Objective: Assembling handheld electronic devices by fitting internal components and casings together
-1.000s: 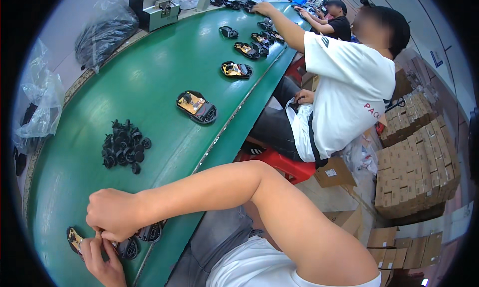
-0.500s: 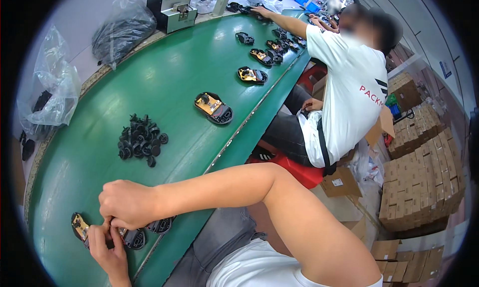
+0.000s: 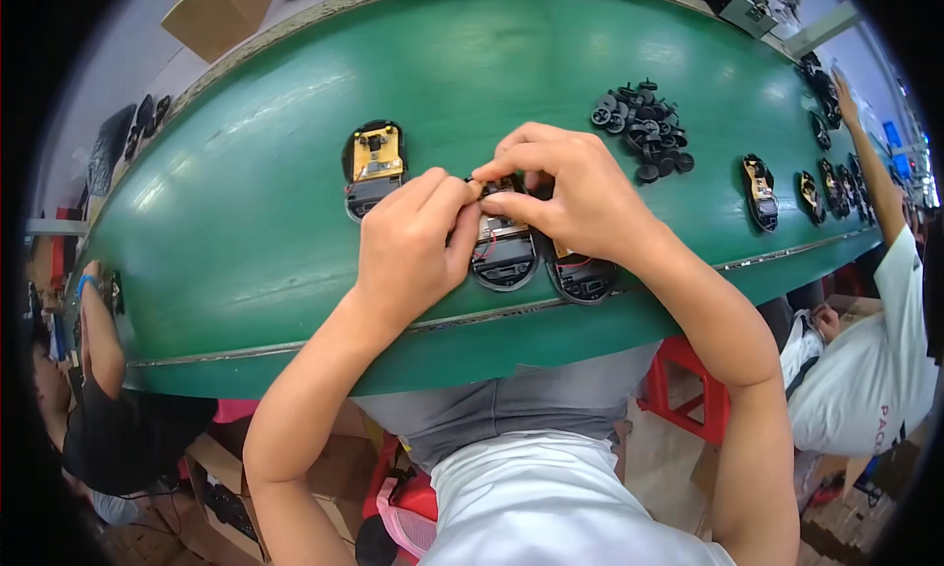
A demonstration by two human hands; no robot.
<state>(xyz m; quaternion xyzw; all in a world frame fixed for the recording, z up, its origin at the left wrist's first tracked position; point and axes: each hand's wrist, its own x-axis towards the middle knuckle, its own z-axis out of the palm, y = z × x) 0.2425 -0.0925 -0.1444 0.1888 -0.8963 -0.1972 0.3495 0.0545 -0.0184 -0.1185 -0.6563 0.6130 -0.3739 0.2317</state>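
Note:
An open computer mouse base with a circuit board lies under my two hands on the green bench. The fingers of my left hand are closed at its front end, on the left side. From the right, my right hand pinches the same end with thumb and forefinger. The fingertips of both hands nearly meet there and hide any small part between them. Right beside it, partly under my right hand, is another mouse base. A third mouse base with a yellowish board sits left of my hands.
A pile of black scroll wheels lies beyond my right hand. Several mouse bases stand along the bench at the right, where a co-worker reaches over it. Another person's arm rests at the left end. A cardboard box stands behind the bench.
The view has swung left and down, so the bench now runs across it and both my forearms show. My hands stay together at a mouse base.

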